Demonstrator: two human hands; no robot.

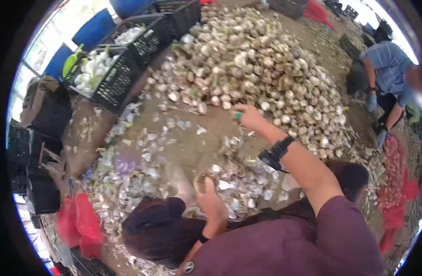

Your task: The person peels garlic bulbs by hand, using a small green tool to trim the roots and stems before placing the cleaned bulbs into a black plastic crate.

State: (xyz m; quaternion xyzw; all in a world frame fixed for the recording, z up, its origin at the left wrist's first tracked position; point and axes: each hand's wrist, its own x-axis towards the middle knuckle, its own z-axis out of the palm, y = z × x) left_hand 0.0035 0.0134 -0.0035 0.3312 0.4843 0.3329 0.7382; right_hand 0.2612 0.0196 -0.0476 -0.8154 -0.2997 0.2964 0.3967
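Left hand (212, 202), lower centre of frame: fingers wrapped on a brownish roundish thing, looks like a garlic bulb (200, 181), blurry, thumb on top. Right hand (253, 119), centre of frame: at the near edge of the garlic pile (261, 64), index finger poking out toward the bulbs, the others curled, green band (239, 116) on a finger. Anything in that grip? Can't tell from here.

Handling, my guess: bulb is light, firm, bit of give in the dry outer skin. Skin papery, so it may flake and slide under the fingers; cloves could bruise or split if squeezed hard. Best hold: round the widest part of the body, thumb against fingers, stem and root ends left free.

Direction: held bulb is near round and smeared, so stem end and long axis can't be read. Pile bulbs, upper centre to right of frame, lie every which way, no common axis; a few green bits stick out among them. Pale skin scraps (158, 138) litter the floor (185, 154), centre left. Black crate (116, 83), upper left, holds whitish pieces.
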